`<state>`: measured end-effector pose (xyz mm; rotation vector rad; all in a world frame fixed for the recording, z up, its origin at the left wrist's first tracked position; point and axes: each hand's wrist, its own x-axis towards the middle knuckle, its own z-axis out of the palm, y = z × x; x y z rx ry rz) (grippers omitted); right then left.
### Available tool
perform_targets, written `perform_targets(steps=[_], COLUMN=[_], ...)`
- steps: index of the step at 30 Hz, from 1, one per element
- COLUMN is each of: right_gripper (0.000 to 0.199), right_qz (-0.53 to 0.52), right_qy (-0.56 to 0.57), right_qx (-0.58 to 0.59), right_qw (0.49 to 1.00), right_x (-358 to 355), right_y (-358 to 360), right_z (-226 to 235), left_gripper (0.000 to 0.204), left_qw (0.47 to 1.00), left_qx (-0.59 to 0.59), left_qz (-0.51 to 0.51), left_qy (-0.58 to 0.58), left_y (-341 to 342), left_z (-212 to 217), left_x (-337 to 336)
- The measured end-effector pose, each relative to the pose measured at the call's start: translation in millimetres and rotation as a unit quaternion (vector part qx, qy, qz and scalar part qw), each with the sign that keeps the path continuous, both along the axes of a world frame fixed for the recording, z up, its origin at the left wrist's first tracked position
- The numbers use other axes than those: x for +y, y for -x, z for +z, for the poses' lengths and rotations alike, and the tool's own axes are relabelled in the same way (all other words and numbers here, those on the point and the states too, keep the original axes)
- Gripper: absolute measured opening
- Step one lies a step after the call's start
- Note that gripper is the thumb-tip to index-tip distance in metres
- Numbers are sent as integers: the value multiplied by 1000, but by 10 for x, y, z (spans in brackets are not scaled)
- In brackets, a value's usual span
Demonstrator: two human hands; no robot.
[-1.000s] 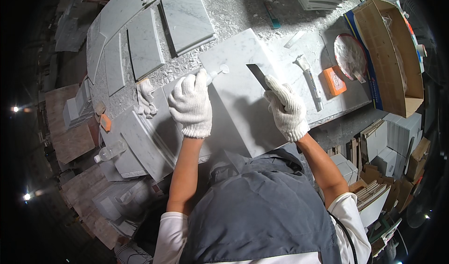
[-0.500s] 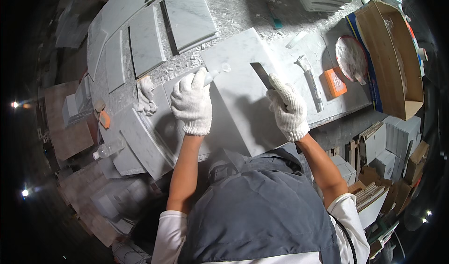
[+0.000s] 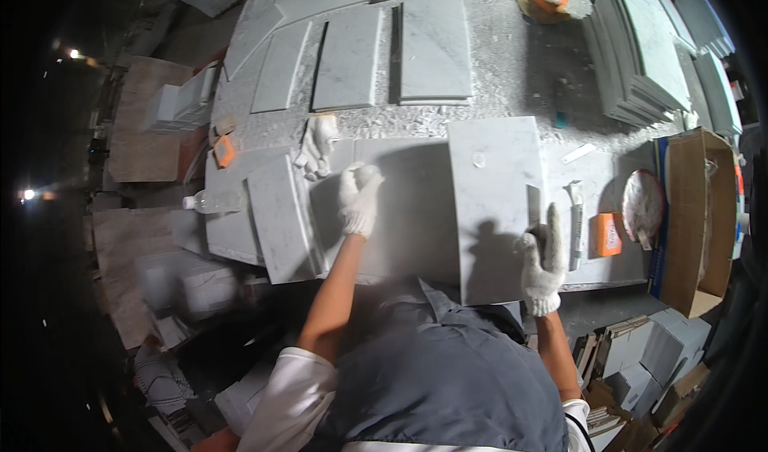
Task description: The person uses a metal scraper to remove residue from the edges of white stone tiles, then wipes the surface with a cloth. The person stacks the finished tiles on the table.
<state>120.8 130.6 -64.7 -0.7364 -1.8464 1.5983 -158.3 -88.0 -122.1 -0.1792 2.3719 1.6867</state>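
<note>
A white-veined marble slab [image 3: 496, 152] lies in front of me, with a small round clear blob [image 3: 478, 160] on its surface. Left of the slab, my left hand [image 3: 359, 202] in a white knit glove is closed around a small pale bottle [image 3: 374, 175], mostly hidden by the fingers. My right hand [image 3: 544, 264], gloved likewise, is at the slab's right edge. It grips a flat metal scraper blade [image 3: 534, 202] pointing away from me, with one finger stretched along it. The blade's lower part is hidden in the hand.
Right of my right hand lie a tube [image 3: 576, 226], an orange box [image 3: 610, 234], a round plastic-covered disc [image 3: 642, 204] and a cardboard box [image 3: 688, 220]. Spare gloves [image 3: 318, 144] and a clear bottle [image 3: 218, 202] lie left. Slabs [image 3: 434, 48] and a stack [image 3: 640, 48] stand farther back.
The view has turned and shifted, showing more of the table's far side. My left hand has drawn away from the slab to the left with the bottle. My right hand keeps the blade.
</note>
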Motion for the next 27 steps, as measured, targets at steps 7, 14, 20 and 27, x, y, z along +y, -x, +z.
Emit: perform_targets(steps=[7,14,20,27], right_gripper=[48,30,35,30], right_qz=[-6,-46,-3,0], right_qy=[-89,-102,-189,-141], right_qx=[-23,-26,-16,30], right_qw=[996,993,982,990], right_x=[5,49,89,-79], right_y=[-39,-123,-119,-130], right_z=[-245,-323,-270,-78], left_gripper=[53,80,88,65], left_qw=[982,990,906,856], left_qx=[145,81,388,393], left_qz=[-36,-25,-115,-317], left_qy=[113,110,122,108], left_y=[-95,-229,-712,-675], left_z=[-152,37,521,750], left_x=[-85,-286,-97,627])
